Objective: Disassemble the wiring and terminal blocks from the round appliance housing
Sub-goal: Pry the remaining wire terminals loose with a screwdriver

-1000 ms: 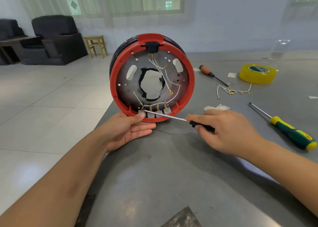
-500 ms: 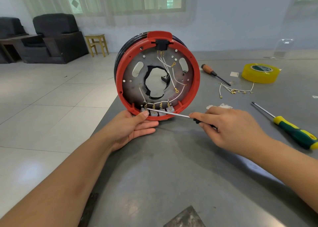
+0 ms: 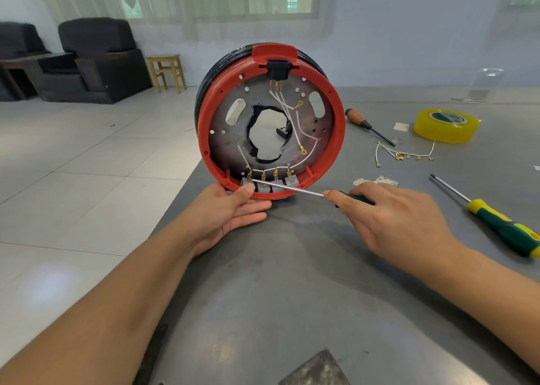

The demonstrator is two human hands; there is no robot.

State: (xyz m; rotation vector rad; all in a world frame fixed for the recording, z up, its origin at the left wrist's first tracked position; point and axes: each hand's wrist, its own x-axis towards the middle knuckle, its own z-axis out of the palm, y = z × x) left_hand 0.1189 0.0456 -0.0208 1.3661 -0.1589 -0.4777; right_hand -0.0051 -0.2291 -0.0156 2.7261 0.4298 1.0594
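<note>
The round red-rimmed housing (image 3: 336, 139) stands on edge on the grey table (image 3: 292, 297), its open metal underside facing me. White wires (image 3: 295, 119) run from a black socket at the top down to a row of grey terminal blocks (image 3: 290, 181) at the bottom rim. My left hand (image 3: 228, 212) holds the bottom rim, thumb on the leftmost block. My right hand (image 3: 400, 221) grips a dark-handled screwdriver (image 3: 287, 188); its tip sits at the leftmost terminal.
A removed wire harness (image 3: 404, 154) lies right of the housing. Nearby are an orange-handled screwdriver (image 3: 365, 125), a yellow tape roll (image 3: 445, 126), a green-yellow screwdriver (image 3: 496, 224) and a white scrap (image 3: 377, 181). The table's left edge drops to tiled floor; armchairs and a stool stand far left.
The view has shifted a little, so the housing sits slightly more to the right in frame. Both hands and the screwdriver keep their hold at the bottom terminals.
</note>
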